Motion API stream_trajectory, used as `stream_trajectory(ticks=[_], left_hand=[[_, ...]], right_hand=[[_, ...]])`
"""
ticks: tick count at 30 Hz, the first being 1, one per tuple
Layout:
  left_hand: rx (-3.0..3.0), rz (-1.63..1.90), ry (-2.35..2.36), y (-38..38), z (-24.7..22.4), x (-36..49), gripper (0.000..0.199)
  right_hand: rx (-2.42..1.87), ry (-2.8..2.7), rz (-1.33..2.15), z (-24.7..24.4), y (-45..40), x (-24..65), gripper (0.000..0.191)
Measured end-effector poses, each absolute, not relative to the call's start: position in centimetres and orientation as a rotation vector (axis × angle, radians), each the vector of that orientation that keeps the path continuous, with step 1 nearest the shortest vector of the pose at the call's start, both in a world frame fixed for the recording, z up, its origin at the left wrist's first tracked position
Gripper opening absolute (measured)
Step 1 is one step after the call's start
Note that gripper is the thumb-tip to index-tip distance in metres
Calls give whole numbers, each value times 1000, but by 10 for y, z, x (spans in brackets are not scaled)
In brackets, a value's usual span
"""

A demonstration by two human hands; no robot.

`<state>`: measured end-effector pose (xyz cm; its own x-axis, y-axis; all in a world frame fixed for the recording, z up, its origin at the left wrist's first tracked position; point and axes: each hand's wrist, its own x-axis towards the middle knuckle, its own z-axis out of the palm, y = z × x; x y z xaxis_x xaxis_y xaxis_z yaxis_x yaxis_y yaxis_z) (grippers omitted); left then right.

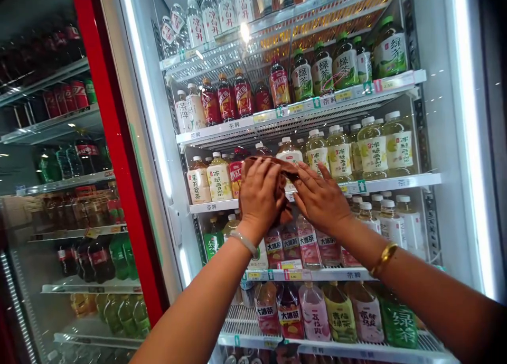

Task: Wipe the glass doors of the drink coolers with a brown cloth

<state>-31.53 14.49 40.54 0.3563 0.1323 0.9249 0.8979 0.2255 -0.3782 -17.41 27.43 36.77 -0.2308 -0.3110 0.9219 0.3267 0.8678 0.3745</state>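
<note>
A crumpled brown cloth is bunched under my left hand, whose bent fingers press it against the glass front of a drinks fridge. Beside it, my right hand lies with its fingers stretched out and somewhat apart. Its fingertips touch the cloth's upper right edge. A pale bangle circles my left wrist, and a gold bracelet is on my right. Behind the hands, bottles of pale yellow drink line a shelf. The hands and cloth hide part of that row.
Shelves of bottled teas fill the fridge above and below. A red upright frame separates it from another drinks cooler on the left. Bright light strips run along the sides. Reflections show on the glass.
</note>
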Motion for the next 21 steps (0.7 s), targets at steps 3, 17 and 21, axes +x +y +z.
stream_trajectory(ticks=[3,17,21], left_hand=[[-1384,-552,-1005,141,405,-318,57],[-1327,-567,-963,123,441,-349,44],[-1199,-657,-1035,105,461,-369,43]], right_hand=[[8,-1689,-595,387,278,-177,57],[-73,-1694,-486,423,248,-220,63],[-96,-1648,-484,416,247,-229,67]])
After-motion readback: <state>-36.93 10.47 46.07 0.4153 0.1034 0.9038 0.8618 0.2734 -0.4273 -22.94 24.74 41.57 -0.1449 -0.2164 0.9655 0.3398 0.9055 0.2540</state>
